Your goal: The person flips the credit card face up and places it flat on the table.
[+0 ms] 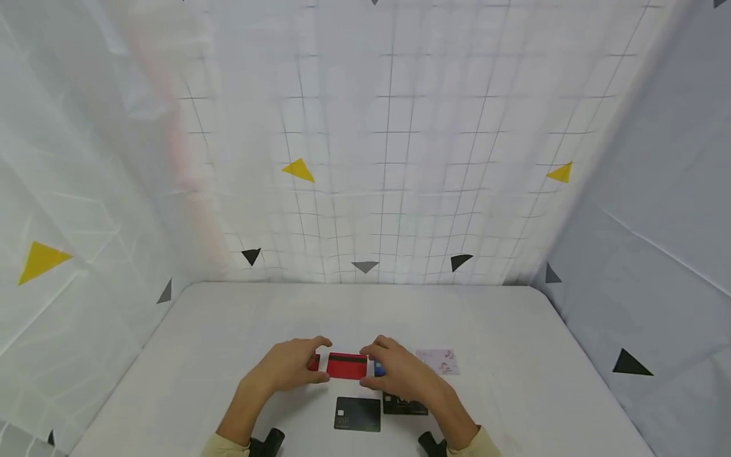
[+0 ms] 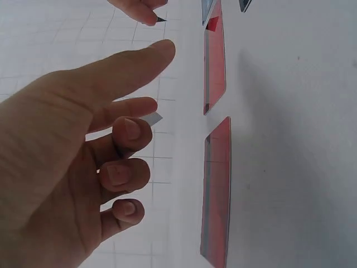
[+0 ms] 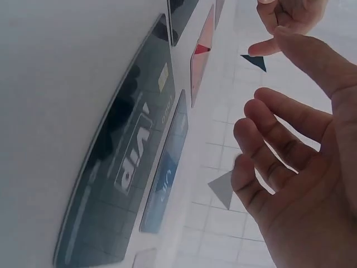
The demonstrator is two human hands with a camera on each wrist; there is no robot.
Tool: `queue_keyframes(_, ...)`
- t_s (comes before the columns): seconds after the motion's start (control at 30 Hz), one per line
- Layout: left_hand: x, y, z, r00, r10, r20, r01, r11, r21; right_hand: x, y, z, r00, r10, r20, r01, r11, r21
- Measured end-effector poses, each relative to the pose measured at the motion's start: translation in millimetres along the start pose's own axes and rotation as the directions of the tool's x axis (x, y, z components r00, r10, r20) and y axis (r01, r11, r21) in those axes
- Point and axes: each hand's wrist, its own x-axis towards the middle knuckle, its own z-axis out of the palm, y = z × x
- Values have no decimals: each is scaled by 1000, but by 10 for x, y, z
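Observation:
A red card with a dark stripe lies on the white table between my two hands. My left hand hovers at its left, thumb and fingers apart, above another red card that it partly hides. In the left wrist view, a gap separates the hand from the nearest red card. My right hand is held at the other side, its fingers loosely bent around nothing. A blue card is partly covered by it in the head view. Below it lies a black VIP card.
Nearer to me is a dark grey VIP card, left of the black one. A pale flowered card lies to the right of my right hand. White sheets with grid lines and triangles surround the table at the back and sides.

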Motion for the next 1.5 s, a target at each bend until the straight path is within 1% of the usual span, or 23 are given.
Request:
queue_keyframes(0.23, 158, -38, -16, 1000, -4, 11, 5, 998, -69, 133, 23, 31, 1000, -5, -30, 5, 1000, -11)
queue_keyframes(0.47, 235, -74, -10, 1000, -15, 25, 17, 996, -91, 264, 97, 61, 998, 56, -43, -57, 998, -22)
queue_keyframes(0.63, 248, -94, 39, 999, -13, 47, 18, 993, -114, 297, 124, 110, 996, 71, -58, -73, 997, -38)
queue_keyframes(0.83, 253, -146, 130, 999, -15, 49, 18, 997, -78, 288, 165, 205, 995, 69, -76, -77, 992, -102)
queue_keyframes(0.93, 259, -155, 155, 999, -17, 47, 20, 997, -71, 286, 181, 219, 994, 67, -88, -79, 988, -132)
queue_keyframes(1.1, 263, -131, 148, 998, -24, 51, 27, 997, -70, 284, 185, 206, 993, 69, -92, -84, 982, -167)
queue_keyframes(1.33, 262, -98, 136, 997, -40, 65, 46, 996, -83, 295, 172, 195, 994, 69, -85, -84, 979, -184)
queue_keyframes(1.5, 283, -100, 150, 998, -28, 60, 34, 994, -99, 301, 168, 199, 995, 55, -86, -71, 980, -184)
